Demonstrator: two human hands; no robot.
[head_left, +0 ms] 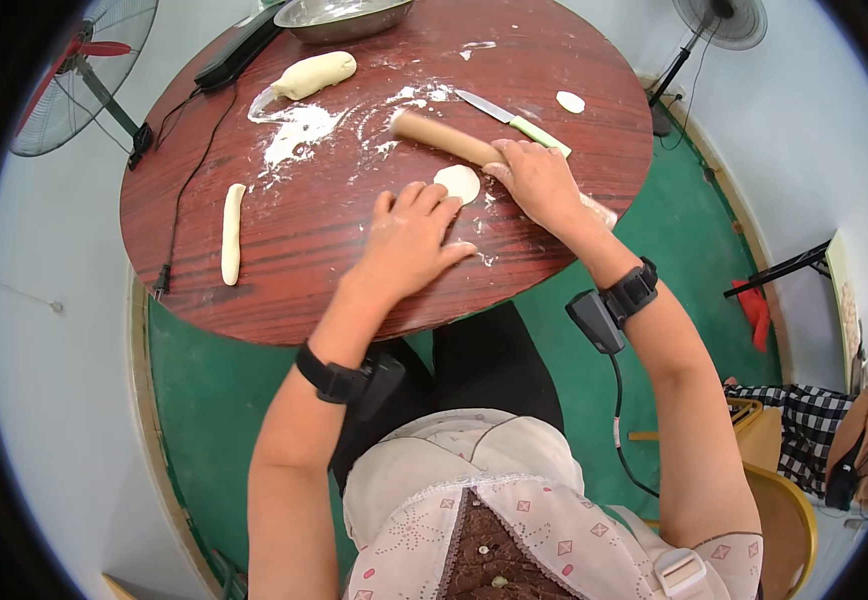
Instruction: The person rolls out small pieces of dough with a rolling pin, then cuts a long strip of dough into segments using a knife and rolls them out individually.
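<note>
My right hand [536, 182] is closed around the middle of a wooden rolling pin [444, 137], which lies slantwise, its far end blurred. Just below the pin is a thin round dough wrapper [457, 184] on the table. My left hand [412, 238] lies palm down with its fingers spread, the fingertips at the wrapper's lower left edge. Beyond the pin is a knife [504, 115] with a green handle. A second flat dough piece [571, 102] sits farther right.
The round wooden table [314, 290] carries scattered flour [299, 135], a dough strip [233, 235] at left and a thick dough roll [316, 75] farther back. A metal bowl [342, 18] stands at the far edge. A black cord [189, 180] runs down the left side.
</note>
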